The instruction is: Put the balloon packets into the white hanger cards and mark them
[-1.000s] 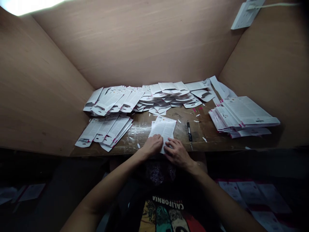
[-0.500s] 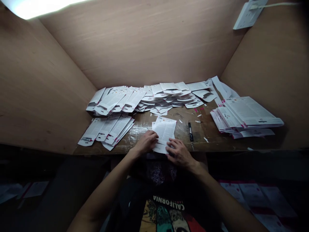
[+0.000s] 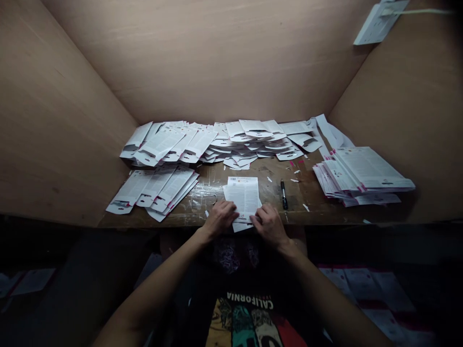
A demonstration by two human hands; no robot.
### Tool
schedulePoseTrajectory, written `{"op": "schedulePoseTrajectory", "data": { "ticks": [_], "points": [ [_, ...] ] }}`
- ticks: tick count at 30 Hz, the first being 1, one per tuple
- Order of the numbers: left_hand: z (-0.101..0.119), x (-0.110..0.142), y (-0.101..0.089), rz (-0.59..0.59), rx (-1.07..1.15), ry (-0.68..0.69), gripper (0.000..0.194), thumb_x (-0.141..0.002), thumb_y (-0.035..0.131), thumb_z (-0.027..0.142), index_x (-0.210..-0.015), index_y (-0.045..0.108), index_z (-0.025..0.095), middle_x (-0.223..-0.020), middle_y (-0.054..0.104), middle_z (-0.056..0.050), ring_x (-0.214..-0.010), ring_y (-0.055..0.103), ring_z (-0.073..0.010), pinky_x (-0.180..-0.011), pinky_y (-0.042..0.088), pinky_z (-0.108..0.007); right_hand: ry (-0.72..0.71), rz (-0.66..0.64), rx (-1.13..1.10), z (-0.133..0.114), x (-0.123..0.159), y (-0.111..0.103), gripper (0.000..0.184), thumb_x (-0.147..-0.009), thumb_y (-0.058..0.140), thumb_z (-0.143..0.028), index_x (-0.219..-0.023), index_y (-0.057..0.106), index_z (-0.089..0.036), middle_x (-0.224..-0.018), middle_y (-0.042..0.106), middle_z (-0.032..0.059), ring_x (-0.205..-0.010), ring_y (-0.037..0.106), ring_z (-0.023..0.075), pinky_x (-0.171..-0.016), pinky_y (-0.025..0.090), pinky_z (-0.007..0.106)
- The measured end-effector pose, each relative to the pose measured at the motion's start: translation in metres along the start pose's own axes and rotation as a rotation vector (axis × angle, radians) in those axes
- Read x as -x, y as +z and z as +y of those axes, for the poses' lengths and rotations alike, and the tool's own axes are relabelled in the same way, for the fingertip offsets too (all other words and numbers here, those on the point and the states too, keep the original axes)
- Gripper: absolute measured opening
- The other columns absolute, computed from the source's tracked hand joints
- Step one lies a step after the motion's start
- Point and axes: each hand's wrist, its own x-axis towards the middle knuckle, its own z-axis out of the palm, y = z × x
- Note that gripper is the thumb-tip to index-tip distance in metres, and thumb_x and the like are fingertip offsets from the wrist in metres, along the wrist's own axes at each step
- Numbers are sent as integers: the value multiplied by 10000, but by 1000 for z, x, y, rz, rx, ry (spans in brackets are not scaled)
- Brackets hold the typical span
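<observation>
A white printed paper packet (image 3: 243, 195) lies near the table's front edge, its text side up. Beneath it another white paper sheet or packet (image 3: 241, 227) pokes out on the left and at the bottom. My left hand (image 3: 221, 217) has its fingers curled over the packet's lower left corner. At the lower right corner, my right hand (image 3: 269, 222) pinches the same packet with thumb and bent fingers. The packet's bottom edge is partly covered by both hands.
Heaped white packets (image 3: 253, 137) line the back of the table, with more packets (image 3: 155, 190) at the left. A stack of packets (image 3: 372, 168) stands on the right. A black pen (image 3: 284, 195) and paper scraps lie beside my right hand. Wooden walls enclose the table (image 3: 300, 217).
The packet between my hands has straightened and its lower end now sits in my fingers. My right hand has curled in more tightly. The view has shifted slightly.
</observation>
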Motion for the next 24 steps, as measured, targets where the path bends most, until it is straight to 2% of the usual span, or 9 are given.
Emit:
{"op": "schedulePoseTrajectory", "data": {
  "ticks": [3, 7, 9, 12, 13, 15, 17, 20, 24],
  "points": [
    [11, -3, 11, 2, -46, -54, 175, -1050, 574, 306, -1143, 685, 208, -1123, 713, -88, -1133, 652, -241, -1024, 538, -416, 17, 52, 64, -6, -5, 4, 226, -1030, 549, -264, -1171, 718, -211, -1216, 668, 149, -1136, 580, 329, -968, 462, 461],
    [13, 17, 4, 36, -19, -6, 326, -1051, 568, 396, -1300, 647, 201, -1413, 632, -130, -1362, 569, -256, -1153, 484, -436, -251, 7, 111, -4, 9, 6, 537, -984, 651, -442, -1488, 576, -274, -1584, 520, 146, -1446, 432, 417, -1125, 370, 594],
    [-6, 35, -19, 103, -72, -36, 442, -1044, 563, 485, -1371, 614, 192, -1569, 523, -152, -1493, 458, -270, -1223, 423, -457, -344, -13, 134, 5, 18, 11, 579, -974, 663, -455, -1515, 555, -279, -1580, 541, 144, -1448, 450, 427, -1135, 349, 622],
    [-52, 72, -72, 272, -261, -367, 517, -1051, 526, 517, -1426, 579, 165, -1655, 406, -203, -1581, 326, -310, -1255, 361, -520, -373, 36, 109, 17, 23, 23, 366, -1009, 615, -383, -1351, 674, -265, -1452, 658, 139, -1368, 557, 391, -1116, 376, 602],
    [-66, 86, -90, 292, -328, -501, 602, -1020, 570, 560, -1455, 557, 144, -1671, 366, -234, -1602, 268, -358, -1255, 338, -568, -377, 56, 89, 18, 23, 27, 280, -1015, 608, -374, -1249, 714, -262, -1404, 691, 133, -1351, 581, 376, -1116, 386, 589],
    [-83, 110, -112, 195, -414, -661, 801, -916, 677, 662, -1478, 540, 107, -1636, 390, -285, -1606, 189, -462, -1250, 261, -670, -376, 92, 57, 12, 21, 32, 171, -1021, 610, -369, -1042, 734, -253, -1327, 732, 123, -1336, 607, 356, -1118, 404, 561],
    [-82, 126, -112, 66, -465, -603, 878, -865, 715, 705, -1502, 529, 130, -1567, 478, -267, -1604, 169, -483, -1258, 155, -721, -367, 117, 48, 2, 17, 33, 181, -1025, 618, -372, -924, 699, -246, -1291, 747, 120, -1328, 620, 351, -1106, 423, 541],
    [-56, 134, -82, -43, -460, -322, 897, -859, 745, 676, -1557, 476, 182, -1477, 566, -209, -1606, 209, -433, -1283, 116, -692, -363, 105, 38, -8, 10, 31, 201, -1032, 626, -406, -924, 666, -241, -1282, 746, 122, -1326, 628, 345, -1107, 434, 527],
    [-31, 128, -51, -57, -344, -94, 496, -986, 648, 267, -1468, 561, 187, -1399, 636, -163, -1425, 528, -308, -1197, 423, -488, -393, 36, 0, -1, 5, 23, 164, -1045, 623, -378, -1009, 656, -221, -1289, 733, 129, -1361, 611, 329, -1139, 450, 523]
  ]
}}
